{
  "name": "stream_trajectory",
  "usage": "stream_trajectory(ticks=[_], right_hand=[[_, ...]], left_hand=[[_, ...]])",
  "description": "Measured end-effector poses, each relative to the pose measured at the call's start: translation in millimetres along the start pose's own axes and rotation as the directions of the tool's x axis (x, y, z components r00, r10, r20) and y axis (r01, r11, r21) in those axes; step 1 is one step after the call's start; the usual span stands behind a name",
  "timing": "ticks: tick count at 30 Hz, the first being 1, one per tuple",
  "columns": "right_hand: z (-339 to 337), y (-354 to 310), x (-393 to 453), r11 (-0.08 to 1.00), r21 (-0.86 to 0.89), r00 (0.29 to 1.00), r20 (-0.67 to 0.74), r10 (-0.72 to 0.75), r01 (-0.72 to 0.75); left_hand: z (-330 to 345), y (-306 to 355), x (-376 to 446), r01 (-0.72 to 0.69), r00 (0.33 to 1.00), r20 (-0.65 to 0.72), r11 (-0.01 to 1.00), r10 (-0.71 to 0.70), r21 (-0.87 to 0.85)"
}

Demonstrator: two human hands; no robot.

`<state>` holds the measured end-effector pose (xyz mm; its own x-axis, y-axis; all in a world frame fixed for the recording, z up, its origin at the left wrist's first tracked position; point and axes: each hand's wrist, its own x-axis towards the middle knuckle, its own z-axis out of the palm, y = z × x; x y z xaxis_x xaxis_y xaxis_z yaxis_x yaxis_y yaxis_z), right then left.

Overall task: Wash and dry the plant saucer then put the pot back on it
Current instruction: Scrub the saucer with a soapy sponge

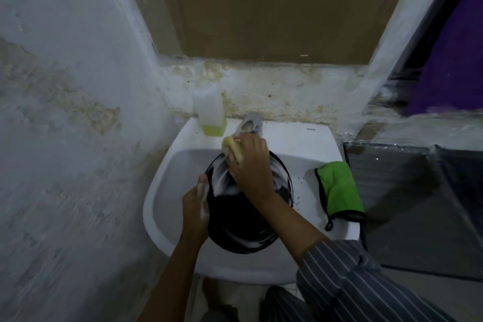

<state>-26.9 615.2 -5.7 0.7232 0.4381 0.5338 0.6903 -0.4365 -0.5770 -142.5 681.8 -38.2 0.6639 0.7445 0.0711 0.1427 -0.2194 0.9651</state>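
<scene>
Black saucer (pixel 243 227) streaked with white suds, tilted over sink (pixel 162 191).

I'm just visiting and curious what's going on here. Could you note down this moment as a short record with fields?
place: white sink against a worn wall
left hand: grips the rim of the black saucer, held tilted over the basin
right hand: holds a yellow sponge on the saucer
saucer state: streaked with white foam
soap bottle: back left of the sink
green cloth: on the sink's right edge
pot: not in view
</scene>
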Motion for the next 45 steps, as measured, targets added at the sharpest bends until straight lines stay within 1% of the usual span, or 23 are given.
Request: stream_trajectory(ticks=[2,4,5,10,12,13,14,17,19,21,24,26,28,29,30,33,35,37,38,40,42,43,45], right_hand=[[-2,26,-3,0.971,0.076,0.972,-0.047,0.229,-0.225],[-8,56,-12,0.799,0.216,0.819,0.006,0.574,-0.561],[-10,68,-19,0.701,0.260,0.735,0.053,0.676,-0.664],[-11,78,-64,0.411,0.447,0.473,0.033,0.880,-0.795],[-10,71,-85,0.300,0.498,0.376,0.057,0.925,-0.813],[-11,64,-94,0.326,0.508,0.394,0.028,0.919,-0.797],[-14,57,-99,0.412,0.512,0.463,-0.031,0.886,-0.754],[-23,39,-91,0.761,0.328,0.749,-0.191,0.634,-0.560],[-25,21,-83,0.913,0.166,0.905,-0.155,0.397,-0.372],[-22,4,-77,0.981,0.055,0.977,-0.097,0.192,-0.187],[-19,7,-60,0.995,-0.067,0.994,-0.086,0.062,-0.068],[-25,27,-43,0.976,-0.065,0.972,-0.127,0.197,-0.206],[-30,45,-25,0.901,0.029,0.890,-0.149,0.431,-0.432],[-31,47,-20,0.878,0.066,0.865,-0.152,0.479,-0.475],[-29,43,-21,0.893,0.076,0.880,-0.150,0.450,-0.443],[-18,7,-42,0.997,0.011,0.993,-0.085,0.082,-0.081],[-10,-9,-58,0.974,-0.059,0.976,-0.006,-0.218,0.217],[-12,-2,-50,0.933,-0.126,0.942,0.049,-0.333,0.336],[-15,5,-39,0.944,-0.155,0.957,0.039,-0.288,0.291],[-22,21,-16,0.990,-0.139,0.999,-0.041,0.008,-0.014],[-29,32,2,0.951,-0.070,0.950,-0.105,0.293,-0.301],[-29,31,2,0.940,-0.063,0.938,-0.109,0.329,-0.337],[-23,15,-12,0.974,-0.093,0.976,-0.080,0.200,-0.208]], left_hand=[[-4,0,-3,0.032,0.999,-0.031,0.998,-0.033,-0.046],[-8,-3,-10,-0.026,0.995,-0.099,0.998,0.021,-0.056],[-8,-3,-14,-0.019,0.992,-0.124,0.997,0.010,-0.077],[3,-2,-18,0.141,0.967,-0.162,0.943,-0.197,-0.303],[4,2,-13,0.153,0.955,-0.197,0.937,-0.222,-0.314],[3,3,-10,0.156,0.952,-0.202,0.933,-0.229,-0.325],[3,8,-6,0.160,0.955,-0.183,0.926,-0.233,-0.342],[5,18,3,0.146,0.961,-0.169,0.923,-0.217,-0.357],[9,24,4,0.087,0.973,-0.171,0.932,-0.156,-0.351],[16,31,2,0.036,0.982,-0.166,0.950,-0.092,-0.309],[17,36,1,0.052,0.979,-0.169,0.948,-0.110,-0.315],[15,38,1,0.064,0.980,-0.153,0.931,-0.126,-0.359],[16,38,-3,0.055,0.982,-0.151,0.930,-0.117,-0.363],[16,36,-5,0.052,0.982,-0.148,0.927,-0.114,-0.371],[17,35,-5,0.054,0.982,-0.149,0.926,-0.117,-0.374],[15,33,2,0.083,0.979,-0.151,0.943,-0.138,-0.322],[12,33,5,0.113,0.979,-0.131,0.955,-0.154,-0.276],[9,34,5,0.125,0.983,-0.102,0.961,-0.154,-0.246],[8,36,4,0.125,0.984,-0.096,0.966,-0.150,-0.228],[9,38,1,0.119,0.987,-0.082,0.970,-0.139,-0.214],[13,40,-5,0.121,0.988,-0.069,0.968,-0.140,-0.221],[15,40,-7,0.123,0.987,-0.071,0.968,-0.142,-0.216],[16,39,-6,0.137,0.985,-0.078,0.973,-0.154,-0.187]])
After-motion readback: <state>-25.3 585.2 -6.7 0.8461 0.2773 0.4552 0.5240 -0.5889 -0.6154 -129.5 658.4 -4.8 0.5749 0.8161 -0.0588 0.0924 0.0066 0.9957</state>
